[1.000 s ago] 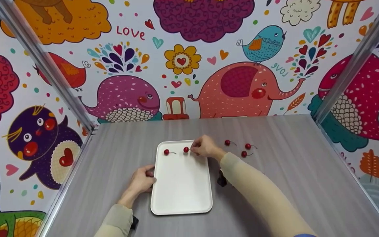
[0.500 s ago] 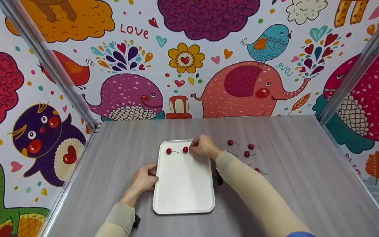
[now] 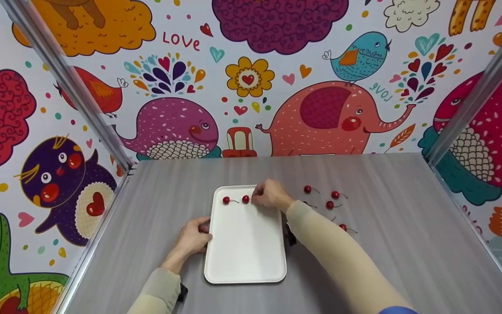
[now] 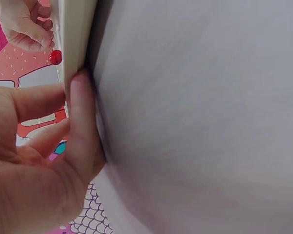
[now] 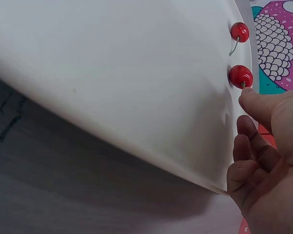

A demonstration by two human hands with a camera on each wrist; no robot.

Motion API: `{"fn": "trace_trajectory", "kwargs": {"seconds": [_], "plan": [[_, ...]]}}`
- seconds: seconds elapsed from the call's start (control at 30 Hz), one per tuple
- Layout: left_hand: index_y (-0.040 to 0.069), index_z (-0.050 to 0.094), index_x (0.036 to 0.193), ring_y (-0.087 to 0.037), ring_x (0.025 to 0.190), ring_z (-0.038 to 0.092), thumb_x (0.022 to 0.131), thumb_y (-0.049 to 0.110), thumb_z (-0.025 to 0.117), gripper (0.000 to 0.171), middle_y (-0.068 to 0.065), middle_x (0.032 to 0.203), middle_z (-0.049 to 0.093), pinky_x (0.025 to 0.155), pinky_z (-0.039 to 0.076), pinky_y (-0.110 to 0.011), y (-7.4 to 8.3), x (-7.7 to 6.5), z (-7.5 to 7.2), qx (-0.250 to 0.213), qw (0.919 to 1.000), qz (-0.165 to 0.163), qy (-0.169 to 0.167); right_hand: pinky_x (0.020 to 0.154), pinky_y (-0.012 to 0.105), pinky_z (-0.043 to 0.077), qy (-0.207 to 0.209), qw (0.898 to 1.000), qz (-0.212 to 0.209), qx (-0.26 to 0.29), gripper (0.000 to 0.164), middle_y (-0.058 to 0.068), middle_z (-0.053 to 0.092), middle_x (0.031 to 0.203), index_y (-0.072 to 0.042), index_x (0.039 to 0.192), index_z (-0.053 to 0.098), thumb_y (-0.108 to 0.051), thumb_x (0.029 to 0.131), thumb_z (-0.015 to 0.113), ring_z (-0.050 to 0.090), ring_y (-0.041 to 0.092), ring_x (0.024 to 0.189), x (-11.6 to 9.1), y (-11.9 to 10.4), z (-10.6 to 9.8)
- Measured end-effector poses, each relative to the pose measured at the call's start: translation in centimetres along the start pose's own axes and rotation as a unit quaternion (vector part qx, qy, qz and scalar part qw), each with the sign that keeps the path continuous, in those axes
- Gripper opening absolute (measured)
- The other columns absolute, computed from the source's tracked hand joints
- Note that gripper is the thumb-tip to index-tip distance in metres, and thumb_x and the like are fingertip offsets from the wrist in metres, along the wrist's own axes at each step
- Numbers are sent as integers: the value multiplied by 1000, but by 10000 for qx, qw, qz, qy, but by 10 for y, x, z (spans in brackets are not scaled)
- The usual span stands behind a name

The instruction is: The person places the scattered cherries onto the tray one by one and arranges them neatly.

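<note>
A white rectangular tray (image 3: 245,244) lies on the grey table. At its left edge, my left hand (image 3: 193,237) holds the rim, thumb on the upper edge and a finger (image 4: 81,102) against the side lower down. My right hand (image 3: 270,194) is over the tray's far right corner. It pinches the stem of a red cherry (image 3: 245,199), mostly hidden behind the thumb (image 5: 256,103); the index fingertip cannot be seen. Another cherry (image 3: 226,200), stem pointing right, lies left of it near the tray's far edge.
Right of the tray, several cherries lie on the table, among them a far one (image 3: 307,189) and a nearer one (image 3: 343,227), some partly hidden by the right sleeve (image 3: 334,244). A patterned wall (image 3: 251,117) and metal posts (image 3: 473,100) bound the table.
The right hand has moved the pinched cherry slightly left, closer to the other one on the tray. The left hand stays at the tray's edge. The head view has shifted a little.
</note>
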State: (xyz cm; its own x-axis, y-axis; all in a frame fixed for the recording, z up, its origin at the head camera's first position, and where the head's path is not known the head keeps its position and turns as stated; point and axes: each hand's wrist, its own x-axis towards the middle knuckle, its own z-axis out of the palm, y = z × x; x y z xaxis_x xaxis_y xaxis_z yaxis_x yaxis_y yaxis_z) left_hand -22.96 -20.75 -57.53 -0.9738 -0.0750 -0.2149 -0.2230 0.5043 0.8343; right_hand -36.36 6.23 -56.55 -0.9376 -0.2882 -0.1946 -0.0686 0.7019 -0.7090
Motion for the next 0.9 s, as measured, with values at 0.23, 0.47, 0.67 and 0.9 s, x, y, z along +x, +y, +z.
{"fn": "trace_trajectory", "kwargs": {"seconds": [0.23, 0.47, 0.67, 0.9], "plan": [[-4, 66, 152, -19, 81, 62, 88, -9, 66, 64, -11, 102, 64, 58, 61, -32, 0, -1, 0, -15, 10000, 71, -21, 85, 31, 53, 21, 9999, -103, -114, 6, 1, 79, 99, -15, 102, 87, -19, 101, 83, 62, 15, 91, 1, -2, 3], [-4, 65, 152, -19, 84, 62, 89, -10, 66, 63, -11, 103, 63, 60, 62, -33, 2, -2, -2, -15, 9999, 104, -55, 82, 30, 52, 172, 9984, -354, -407, 7, 0, 81, 96, -14, 99, 88, -19, 100, 84, 62, 13, 88, 3, -3, 5], [-3, 65, 153, -19, 85, 62, 89, -9, 66, 64, -11, 103, 63, 61, 62, -33, 2, -1, -1, -49, 9999, 88, -57, 85, 33, 53, 105, 9989, -238, -393, 6, 0, 80, 98, -15, 101, 87, -19, 102, 82, 63, 15, 92, 5, -2, 8], [-4, 65, 152, -20, 86, 63, 89, -8, 67, 63, -12, 104, 65, 61, 63, -33, 1, -2, -1, 39, 9999, 96, -26, 93, 39, 57, 33, 9994, -126, -312, 7, 1, 80, 102, -16, 103, 87, -17, 103, 80, 65, 18, 97, 5, -3, 9]]}}
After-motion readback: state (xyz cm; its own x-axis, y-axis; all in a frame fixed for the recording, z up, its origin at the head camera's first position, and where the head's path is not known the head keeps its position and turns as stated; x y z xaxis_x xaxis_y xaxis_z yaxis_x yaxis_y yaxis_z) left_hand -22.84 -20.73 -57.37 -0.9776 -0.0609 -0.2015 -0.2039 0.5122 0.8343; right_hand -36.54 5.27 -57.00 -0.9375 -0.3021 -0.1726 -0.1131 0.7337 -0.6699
